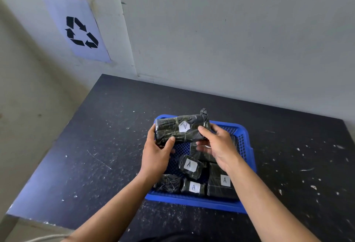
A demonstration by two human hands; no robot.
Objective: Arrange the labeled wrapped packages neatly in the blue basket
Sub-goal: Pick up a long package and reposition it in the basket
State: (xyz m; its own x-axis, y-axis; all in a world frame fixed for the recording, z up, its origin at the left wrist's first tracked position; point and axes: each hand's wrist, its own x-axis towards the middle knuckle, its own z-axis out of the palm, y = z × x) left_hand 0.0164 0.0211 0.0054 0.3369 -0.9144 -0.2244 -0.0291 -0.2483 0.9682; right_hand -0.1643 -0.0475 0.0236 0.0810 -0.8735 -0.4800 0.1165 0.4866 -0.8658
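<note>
While I watched the feed, both hands held one long package [181, 129] in the air over the far half of the blue basket [194, 202]. The left hand [156, 155] was wrapped round its left end, thumb up on the front face; the right hand [217, 145] gripped the right end, thumb across the top and fingers curled underneath. The white label [184, 126] on it read upside down to me.

Four smaller packages already lay along the near side of the basket, three showing an "A" label: one tilted in the middle [190, 165], one at the near wall [193, 187], and a bigger one [221, 181] partly under the right forearm. A fifth [203, 155] sat half hidden below the right hand.

I judged the main risk to be the landing: the long package looked nearly as wide as the basket, so it could catch on the rim or settle crooked across the tilted one. The glossy black film looked slippery, and the twisted tail at its right end might snag the mesh floor [180, 149].

Each bundle was a blocky brick in crinkled, shiny wrap. The basket was rigid plastic lattice on a scuffed dark table [96, 136].
</note>
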